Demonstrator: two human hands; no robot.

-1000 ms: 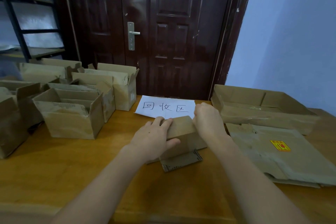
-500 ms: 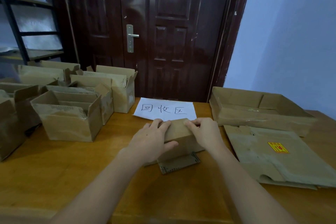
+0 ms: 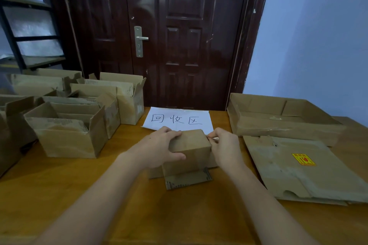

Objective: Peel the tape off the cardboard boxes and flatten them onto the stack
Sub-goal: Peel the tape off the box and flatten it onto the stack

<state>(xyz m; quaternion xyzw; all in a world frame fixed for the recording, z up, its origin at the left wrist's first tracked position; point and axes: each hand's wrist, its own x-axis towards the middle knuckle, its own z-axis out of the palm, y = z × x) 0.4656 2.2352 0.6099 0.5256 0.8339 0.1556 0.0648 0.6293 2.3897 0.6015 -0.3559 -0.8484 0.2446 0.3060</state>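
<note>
A small cardboard box stands on the wooden table in front of me, with its lower flaps splayed out on the table. My left hand grips its left side, thumb across the front face and fingers over the top. My right hand is at the box's upper right corner, where thumb and fingers pinch a pale strip that looks like tape. Flattened cardboard with a yellow and red sticker lies to the right.
Several open cardboard boxes crowd the left of the table. A white paper sign with handwritten characters lies behind the small box. A shallow open box sits at the back right. A dark door stands behind the table.
My right hand slid from the top far edge of the small box to its upper right corner and now pinches there. My left hand kept its grip.
</note>
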